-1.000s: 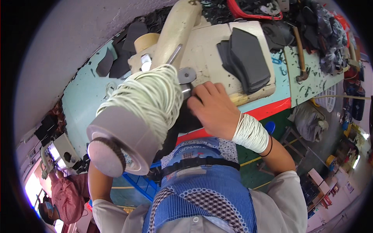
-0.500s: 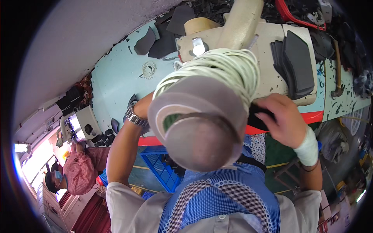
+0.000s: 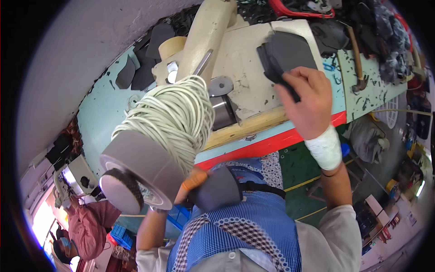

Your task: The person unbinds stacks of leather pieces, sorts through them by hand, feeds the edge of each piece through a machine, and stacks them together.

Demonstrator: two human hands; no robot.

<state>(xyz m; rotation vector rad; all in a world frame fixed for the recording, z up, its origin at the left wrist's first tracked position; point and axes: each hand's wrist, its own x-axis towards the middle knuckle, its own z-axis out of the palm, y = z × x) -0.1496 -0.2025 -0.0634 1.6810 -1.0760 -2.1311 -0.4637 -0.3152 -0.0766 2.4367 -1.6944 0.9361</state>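
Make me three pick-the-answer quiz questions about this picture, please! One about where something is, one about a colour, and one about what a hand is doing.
1. Where does the hammer lie?
A. on the light blue table top, far right
B. on the green floor
C. in the left hand

2. What colour is the table's front edge?
A. yellow
B. red
C. black

3. What is the right hand doing?
A. hanging free
B. gripping the hammer
C. gripping a stack of dark grey pieces

Answers: 1 A, the hammer rests on the table beyond the cream board. 2 B, a red strip runs under the blue top. 3 C, the fingers close on the stack's near corner.
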